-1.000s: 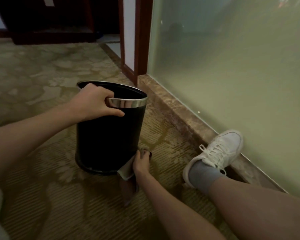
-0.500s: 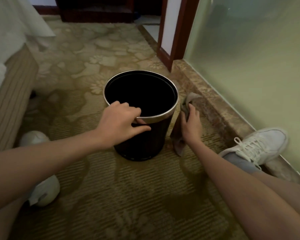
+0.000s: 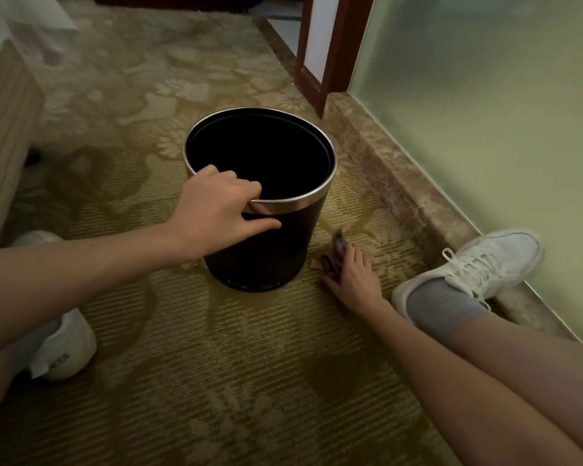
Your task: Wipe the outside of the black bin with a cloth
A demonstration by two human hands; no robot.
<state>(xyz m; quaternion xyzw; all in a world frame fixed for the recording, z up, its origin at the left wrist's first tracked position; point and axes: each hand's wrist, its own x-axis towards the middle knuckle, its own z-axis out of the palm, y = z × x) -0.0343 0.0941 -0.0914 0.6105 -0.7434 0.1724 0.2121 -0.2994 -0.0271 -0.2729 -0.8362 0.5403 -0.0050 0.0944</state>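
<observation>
now left hand (image 3: 216, 216) gripping bin (image 3: 270, 243) rim, right hand (image 3: 352, 277) low clutching cloth (image 3: 334, 255)

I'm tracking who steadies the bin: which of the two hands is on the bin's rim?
The left hand, fingers hooked over the black bin at its silver rim. The right hand is down on the carpet beside the base, clutching the cloth.

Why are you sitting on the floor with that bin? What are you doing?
A person sits on the carpet cleaning a black bin. The left hand grips the bin's silver rim to hold it upright. The right hand holds a crumpled cloth low beside the bin's base, just off the side. The bin looks empty inside.
</observation>
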